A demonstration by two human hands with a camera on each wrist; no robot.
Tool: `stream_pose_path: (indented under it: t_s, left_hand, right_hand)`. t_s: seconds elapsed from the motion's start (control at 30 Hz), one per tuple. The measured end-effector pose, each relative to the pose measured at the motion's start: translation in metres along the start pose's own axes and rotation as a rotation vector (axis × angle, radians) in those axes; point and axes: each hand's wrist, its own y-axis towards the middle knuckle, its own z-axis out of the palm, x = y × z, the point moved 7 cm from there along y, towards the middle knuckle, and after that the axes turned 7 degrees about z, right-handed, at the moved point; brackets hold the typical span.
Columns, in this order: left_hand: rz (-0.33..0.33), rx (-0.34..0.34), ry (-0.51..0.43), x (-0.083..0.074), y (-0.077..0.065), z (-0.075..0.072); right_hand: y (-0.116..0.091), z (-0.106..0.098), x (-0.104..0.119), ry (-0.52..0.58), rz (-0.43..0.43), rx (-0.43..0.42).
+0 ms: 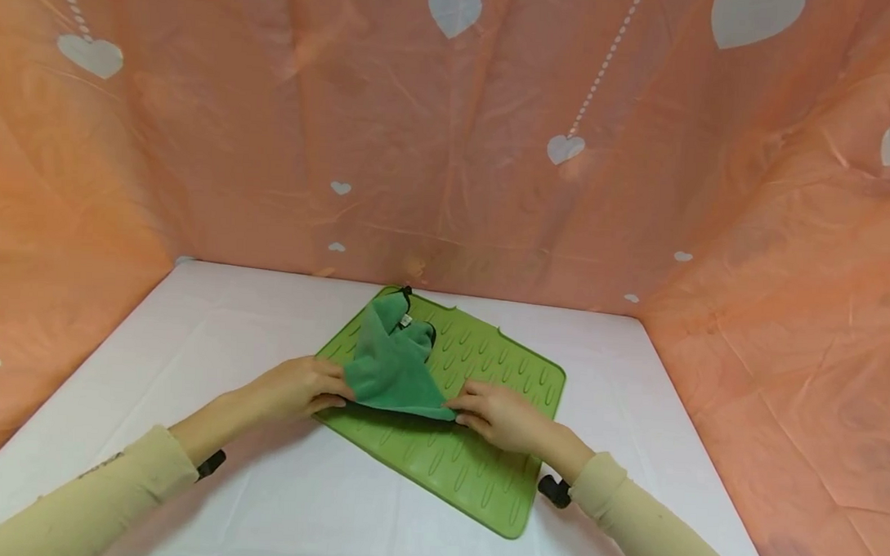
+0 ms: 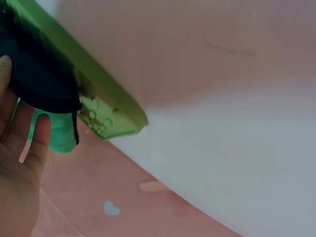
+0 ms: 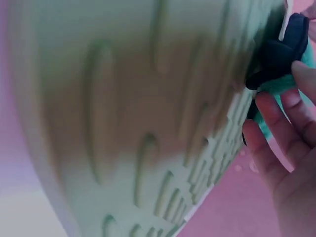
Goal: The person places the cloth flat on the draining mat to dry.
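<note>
A green cloth (image 1: 396, 370) with dark edging and a small white tag is bunched over the left part of a green ridged mat (image 1: 475, 467). My left hand (image 1: 312, 386) pinches the cloth's near left corner. At its near right corner my right hand (image 1: 502, 415) pinches the edge between thumb and fingers. The near edge is stretched between both hands, just above the mat, while the far part lies crumpled. The wrist views show the dark underside (image 2: 42, 81) of the cloth turned toward the cameras, with the thumbs against it.
The mat lies askew on a white-covered table (image 1: 253, 304). Orange sheeting (image 1: 449, 147) with pale hearts hangs behind and along both sides. Black wrist straps (image 1: 555, 490) show below the sleeves.
</note>
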Motion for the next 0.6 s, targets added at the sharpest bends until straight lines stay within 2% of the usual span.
stream_pose_path:
  t_s: [0.13, 0.23, 0.3, 0.37, 0.47, 0.6]
  left_hand:
    - [-0.039, 0.069, -0.03, -0.002, -0.003, 0.008]
    - [-0.073, 0.11, -0.058, -0.002, -0.006, 0.013]
    - [-0.113, 0.13, -0.084, -0.002, -0.008, 0.014]
    - [-0.181, 0.148, -0.111, 0.001, -0.011, 0.015]
    - [-0.304, 0.137, -0.124, 0.009, -0.016, 0.012]
    - [-0.436, 0.063, -0.056, 0.023, -0.02, 0.002]
  right_hand:
    - [-0.003, 0.011, 0.005, -0.024, -0.045, 0.029]
    - [-0.004, 0.017, 0.007, -0.016, -0.037, 0.061]
    - [-0.004, 0.019, 0.006, 0.026, -0.011, 0.08]
    - [-0.004, 0.018, 0.002, 0.101, 0.029, 0.087]
    - [-0.003, 0.013, -0.006, 0.233, 0.094, 0.052]
    - [0.004, 0.002, -0.018, 0.356, 0.182, -0.045]
